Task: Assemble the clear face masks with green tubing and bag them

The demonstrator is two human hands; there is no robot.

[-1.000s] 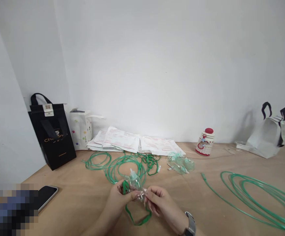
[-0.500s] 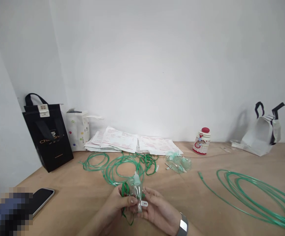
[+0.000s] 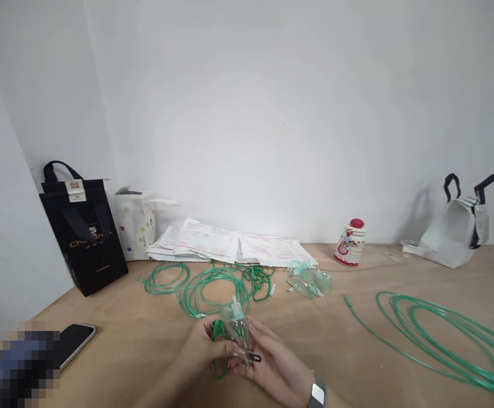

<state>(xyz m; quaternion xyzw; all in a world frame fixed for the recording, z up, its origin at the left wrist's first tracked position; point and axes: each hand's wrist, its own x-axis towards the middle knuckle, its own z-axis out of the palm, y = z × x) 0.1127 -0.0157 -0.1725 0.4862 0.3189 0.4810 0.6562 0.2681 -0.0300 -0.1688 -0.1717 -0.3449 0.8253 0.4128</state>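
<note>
Between my two hands is a clear oxygen mask [image 3: 239, 327] with a pale green connector pointing up and away from me. My left hand [image 3: 213, 344] grips its left side, thumb across the lower edge, with a bunched green elastic strap [image 3: 218, 330] by the fingers. On the other side my right hand [image 3: 272, 354] curls round the mask, fingers partly hidden behind it. A small metal nose strip [image 3: 254, 357] sticks out to the right at the mask's lower end and looks dark. Just beyond lies coiled green tubing [image 3: 191, 294].
Green straps [image 3: 258, 280] and more clear masks [image 3: 308, 281] lie farther back, before printed white packets [image 3: 212, 243]. A large tubing coil [image 3: 438, 331] is at right. A jar [image 3: 350, 243], white bag [image 3: 455, 232], black bag [image 3: 85, 238], dotted bag [image 3: 135, 226] and phone [image 3: 75, 341] stand or lie around.
The mask has turned slightly in my hands; its nose strip has gone from pale to dark. The strap has shifted a little, and my left fingers now reach farther under the mask's lower edge.
</note>
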